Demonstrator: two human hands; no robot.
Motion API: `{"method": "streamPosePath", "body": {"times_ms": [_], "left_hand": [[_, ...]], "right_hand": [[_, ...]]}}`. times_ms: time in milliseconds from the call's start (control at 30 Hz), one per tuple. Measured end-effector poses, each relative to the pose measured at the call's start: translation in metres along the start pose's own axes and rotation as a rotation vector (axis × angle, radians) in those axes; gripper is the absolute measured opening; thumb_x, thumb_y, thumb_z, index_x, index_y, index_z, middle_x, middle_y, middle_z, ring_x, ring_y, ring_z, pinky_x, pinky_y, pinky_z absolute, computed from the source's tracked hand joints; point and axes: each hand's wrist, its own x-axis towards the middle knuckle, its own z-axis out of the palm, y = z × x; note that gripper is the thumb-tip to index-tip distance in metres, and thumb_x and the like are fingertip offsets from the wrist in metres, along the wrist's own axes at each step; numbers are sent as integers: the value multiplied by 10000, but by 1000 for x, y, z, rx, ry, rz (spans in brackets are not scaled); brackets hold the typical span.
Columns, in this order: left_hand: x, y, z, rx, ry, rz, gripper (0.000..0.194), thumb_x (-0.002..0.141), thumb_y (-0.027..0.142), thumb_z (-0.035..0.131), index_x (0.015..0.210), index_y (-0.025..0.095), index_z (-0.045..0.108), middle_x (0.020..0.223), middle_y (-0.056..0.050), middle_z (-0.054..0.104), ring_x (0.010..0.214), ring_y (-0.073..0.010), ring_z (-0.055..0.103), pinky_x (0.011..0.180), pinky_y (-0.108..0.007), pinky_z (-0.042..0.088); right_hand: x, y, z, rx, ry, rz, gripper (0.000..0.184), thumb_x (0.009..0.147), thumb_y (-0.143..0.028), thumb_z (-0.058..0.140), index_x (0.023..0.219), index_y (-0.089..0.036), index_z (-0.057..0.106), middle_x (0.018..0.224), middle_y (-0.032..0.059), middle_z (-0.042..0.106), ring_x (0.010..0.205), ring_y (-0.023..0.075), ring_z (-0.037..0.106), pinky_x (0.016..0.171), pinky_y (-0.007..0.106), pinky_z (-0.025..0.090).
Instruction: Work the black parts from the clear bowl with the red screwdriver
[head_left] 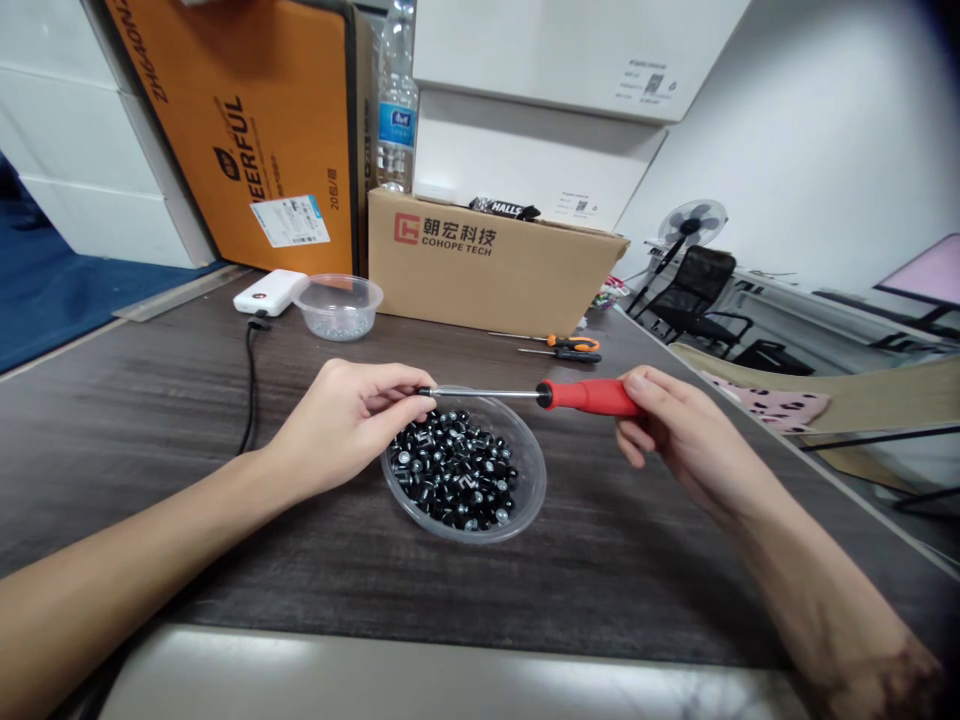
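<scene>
My left hand [345,430] pinches shaft of red-handled screwdriver [589,397], right hand [675,425] grips handle; keep level over clear bowl [541,480] of black fittings [454,470], seemingly.

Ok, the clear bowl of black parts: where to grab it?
Probably the near rim of the clear plastic bowl, coming from the person's side, fingers under the lip. That flared edge is free, while the red-handled screwdriver crosses above the far side and the left hand sits near it.
</scene>
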Motion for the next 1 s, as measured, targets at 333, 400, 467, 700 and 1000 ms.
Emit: {"method": "streamPosePath", "body": {"times_ms": [333, 400, 467, 700, 1000], "left_hand": [[0, -1, 0, 8, -3, 3, 141, 891, 268, 676, 948, 173, 763, 797, 12, 781, 686, -133, 733, 634, -179, 569], [0, -1, 1, 12, -4, 1, 138, 892, 267, 679, 949, 172, 763, 793, 16, 778, 679, -124, 726, 626, -167, 558], [0, -1, 0, 20, -6, 5, 132, 893, 265, 682, 940, 174, 764, 783, 23, 773, 671, -116, 717, 614, -159, 545], [0, -1, 0, 26, 4, 20, 110, 885, 255, 692, 916, 177, 764, 763, 31, 765, 649, -106, 702, 604, -154, 535], [-1, -1, 0, 18, 3, 16, 116, 883, 249, 691, 928, 170, 763, 779, 27, 771, 667, -106, 714, 616, -147, 543]], "right_hand": [[1, 0, -2, 80, -6, -10, 313, 862, -489, 698, 888, -239, 513, 556, -44, 535, 461, 128, 496, 453, 238, 398], [2, 1, -2, 65, -2, -14, 325, 897, -504, 660, 833, -232, 493, 506, -58, 484, 435, 115, 476, 453, 227, 375], [3, 1, -2, 56, -1, -18, 341, 918, -512, 635, 806, -228, 483, 478, -68, 448, 419, 106, 462, 454, 219, 362], [2, 4, -2, 65, -24, -30, 327, 868, -517, 687, 958, -245, 530, 583, -49, 552, 470, 129, 504, 451, 236, 407], [3, 3, -1, 46, -10, -37, 302, 920, -505, 633, 879, -233, 510, 509, -68, 488, 434, 109, 480, 457, 220, 382]]}}
